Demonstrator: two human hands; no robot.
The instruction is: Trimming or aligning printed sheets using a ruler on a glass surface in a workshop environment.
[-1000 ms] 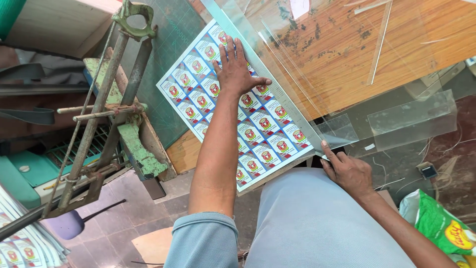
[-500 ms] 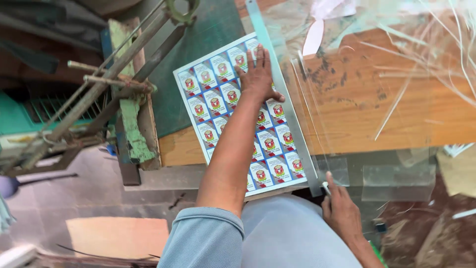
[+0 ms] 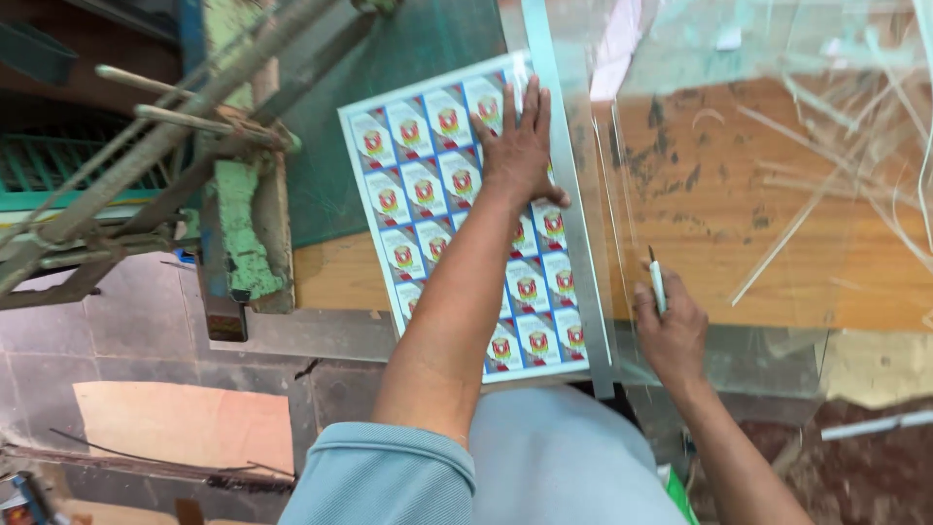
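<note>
Setting: workshop with a worn wooden bench (image 3: 739,224), a green cutting mat (image 3: 408,58) at its far left, and an old green lever machine (image 3: 233,194) beside it over a tiled floor.
Printed sheet: a white sheet of small red-and-blue labels (image 3: 428,185) lies flat on the bench, partly over the mat, its right edge touching a long metal straightedge (image 3: 573,214).
Left hand: the left hand (image 3: 520,146) presses flat on the sheet by the ruler, fingers spread apart, gripping nothing.
Right hand: the right hand (image 3: 671,331) rests at the near bench edge, fingers closed around a slim knife (image 3: 657,282), blade pointing away.
Clear film: a transparent sheet (image 3: 777,117) covers the bench to the right, with thin cut strips (image 3: 797,233) scattered on it.
Progress: by my reading, sheet and ruler are lined up; no cut along this edge shows yet.
Change: half a second ago the right hand sat lower at the bench edge; now it has come up with the knife nearer the ruler, while the left hand stays pressed on the sheet.
</note>
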